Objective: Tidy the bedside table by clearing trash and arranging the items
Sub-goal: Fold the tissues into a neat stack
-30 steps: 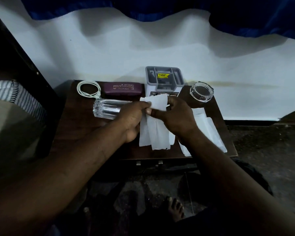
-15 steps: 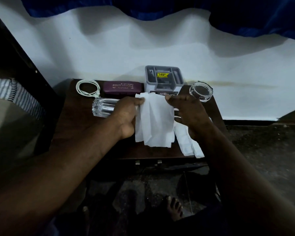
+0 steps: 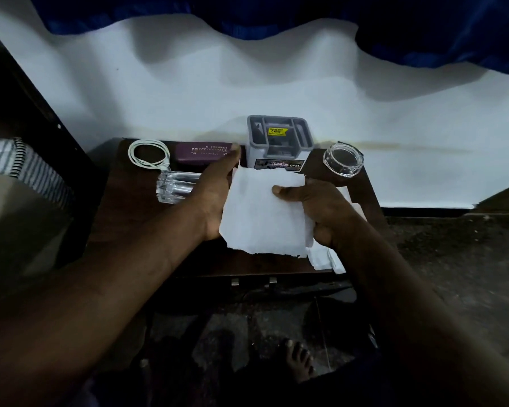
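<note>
My left hand point(image 3: 215, 195) and right hand point(image 3: 323, 210) pinch the white paper point(image 3: 262, 218) by its sides, before the "OPEL" box point(image 3: 278, 142) and "PRINCE OPTICALS" case point(image 3: 202, 153).

Held sheet and hands mask much of the tabletop point(image 3: 124, 218)

The white sheet point(image 3: 265, 212) hides the tabletop's middle and part of the grey organizer's point(image 3: 278, 133) front label. The left hand point(image 3: 215, 195) covers the purple case's point(image 3: 200, 152) right end and part of the clear glass point(image 3: 174, 186). The right hand point(image 3: 321, 210) hides most of the further papers point(image 3: 323, 258). The yellow sticker's point(image 3: 277, 131) print is illegible.
</note>
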Demonstrator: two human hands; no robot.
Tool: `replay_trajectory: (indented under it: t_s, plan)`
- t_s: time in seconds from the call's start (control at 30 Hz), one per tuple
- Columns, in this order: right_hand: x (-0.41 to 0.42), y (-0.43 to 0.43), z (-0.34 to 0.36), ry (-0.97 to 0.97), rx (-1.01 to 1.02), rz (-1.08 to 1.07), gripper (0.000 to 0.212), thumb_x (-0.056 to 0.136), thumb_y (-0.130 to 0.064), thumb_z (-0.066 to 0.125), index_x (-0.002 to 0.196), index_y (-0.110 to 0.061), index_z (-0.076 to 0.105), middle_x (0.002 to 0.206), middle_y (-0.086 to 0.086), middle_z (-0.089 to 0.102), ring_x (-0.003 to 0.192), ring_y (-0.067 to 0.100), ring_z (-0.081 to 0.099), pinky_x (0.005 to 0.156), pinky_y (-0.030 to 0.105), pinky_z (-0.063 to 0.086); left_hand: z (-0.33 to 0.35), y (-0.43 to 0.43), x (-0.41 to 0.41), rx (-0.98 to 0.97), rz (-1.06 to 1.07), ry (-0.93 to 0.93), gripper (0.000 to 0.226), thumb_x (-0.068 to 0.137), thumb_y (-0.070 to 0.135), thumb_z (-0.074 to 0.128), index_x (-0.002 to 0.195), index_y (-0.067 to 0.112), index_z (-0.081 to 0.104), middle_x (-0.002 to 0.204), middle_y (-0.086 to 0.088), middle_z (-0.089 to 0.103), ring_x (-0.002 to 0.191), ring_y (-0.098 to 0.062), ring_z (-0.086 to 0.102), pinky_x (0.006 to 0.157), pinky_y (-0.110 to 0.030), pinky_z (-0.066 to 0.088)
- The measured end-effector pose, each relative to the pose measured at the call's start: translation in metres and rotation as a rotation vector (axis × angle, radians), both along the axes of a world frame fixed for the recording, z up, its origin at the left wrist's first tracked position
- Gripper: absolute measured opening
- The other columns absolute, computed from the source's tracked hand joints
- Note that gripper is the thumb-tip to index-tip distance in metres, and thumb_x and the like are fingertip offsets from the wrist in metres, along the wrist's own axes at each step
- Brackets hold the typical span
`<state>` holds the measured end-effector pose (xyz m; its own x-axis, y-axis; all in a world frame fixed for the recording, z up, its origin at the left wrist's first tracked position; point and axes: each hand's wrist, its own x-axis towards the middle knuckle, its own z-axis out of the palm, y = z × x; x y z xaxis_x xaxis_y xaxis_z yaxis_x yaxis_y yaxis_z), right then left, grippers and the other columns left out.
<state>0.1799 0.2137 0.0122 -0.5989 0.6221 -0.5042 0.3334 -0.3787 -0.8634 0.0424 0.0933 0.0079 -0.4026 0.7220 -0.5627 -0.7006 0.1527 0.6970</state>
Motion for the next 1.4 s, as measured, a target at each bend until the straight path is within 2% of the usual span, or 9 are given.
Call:
replay_trajectory:
  t_s: [0.07,0.23,0.37,0.63,0.8,1.07,1.2,1.33,1.4]
  plan:
    - [-0.001,0.001,-0.005,-0.040,0.119,-0.031,0.032,0.081,-0.008,0.085,0.112,-0.004,0.077,0.106,0.014,0.080,0.100,0.039,0.076,0.092,0.055,0.061,0.000,-0.002,0.003,-0.025,-0.096,0.044,0.049,0.089,0.054,0.068,0.116,0.014,0.078,0.114,-0.014,0.078,0.098,-0.034,0.076,0.082,-0.046,0.061]
    - [-0.004,-0.003,-0.014,-0.096,0.241,-0.041,0.030,0.082,-0.027,0.086,0.106,-0.009,0.080,0.103,0.009,0.081,0.098,0.031,0.077,0.094,0.053,0.061,-0.010,0.001,0.004,-0.230,-0.018,0.268,0.016,0.085,0.011,0.079,0.100,0.009,0.077,0.095,-0.010,0.081,0.078,-0.030,0.078,0.064,-0.042,0.062]
    - [-0.005,-0.007,-0.018,-0.077,0.132,0.025,0.034,0.080,-0.011,0.086,0.112,-0.003,0.076,0.110,0.013,0.079,0.101,0.035,0.076,0.097,0.053,0.059,-0.017,0.001,0.000,-0.214,0.082,0.280,0.013,0.083,0.013,0.083,0.095,0.011,0.077,0.083,-0.005,0.081,0.064,-0.023,0.077,0.047,-0.035,0.058]
    - [0.002,-0.006,-0.015,-0.154,0.225,-0.049,0.037,0.075,-0.013,0.087,0.109,-0.009,0.075,0.109,0.008,0.079,0.102,0.032,0.075,0.097,0.050,0.059,-0.012,0.002,0.000,-0.204,0.026,0.194,0.029,0.082,0.022,0.082,0.110,0.015,0.078,0.102,-0.008,0.081,0.093,-0.033,0.077,0.078,-0.048,0.061]
    - [0.005,0.001,-0.007,-0.118,0.265,-0.096,0.025,0.075,-0.009,0.088,0.091,-0.018,0.071,0.105,0.007,0.079,0.096,0.028,0.076,0.093,0.050,0.061,-0.004,0.005,0.010,-0.121,0.026,0.154,0.027,0.085,0.017,0.080,0.111,0.010,0.077,0.105,-0.008,0.080,0.093,-0.029,0.078,0.073,-0.043,0.062]
    - [0.021,0.024,0.016,0.090,0.165,-0.087,0.031,0.088,-0.010,0.080,0.115,0.002,0.073,0.111,0.015,0.078,0.101,0.032,0.076,0.086,0.046,0.063,0.002,0.017,0.021,-0.023,0.008,0.091,0.035,0.086,0.008,0.077,0.121,0.006,0.073,0.113,-0.010,0.078,0.103,-0.028,0.076,0.082,-0.046,0.064]
    - [0.038,0.045,0.023,-0.156,0.430,-0.124,0.018,0.092,-0.024,0.072,0.097,-0.007,0.068,0.092,0.011,0.076,0.067,0.020,0.072,0.066,0.034,0.060,-0.003,0.023,0.014,-0.114,0.072,0.186,0.023,0.077,0.010,0.085,0.099,0.011,0.079,0.099,-0.006,0.081,0.090,-0.027,0.079,0.076,-0.047,0.064]
    - [0.066,0.059,0.011,-0.634,0.831,0.223,0.037,0.092,-0.039,0.072,0.108,-0.005,0.073,0.104,0.015,0.077,0.097,0.032,0.075,0.090,0.047,0.061,-0.013,0.027,0.015,-0.181,0.068,0.280,0.011,0.078,0.007,0.083,0.086,0.012,0.077,0.080,-0.001,0.081,0.068,-0.021,0.078,0.053,-0.036,0.061]
    - [0.074,0.054,-0.001,-0.770,0.898,0.417,0.043,0.088,-0.047,0.077,0.096,-0.004,0.075,0.101,0.016,0.077,0.101,0.034,0.073,0.093,0.045,0.059,-0.015,0.027,0.018,-0.202,0.068,0.314,0.012,0.078,0.007,0.083,0.086,0.012,0.076,0.075,0.000,0.080,0.061,-0.019,0.076,0.048,-0.033,0.059]
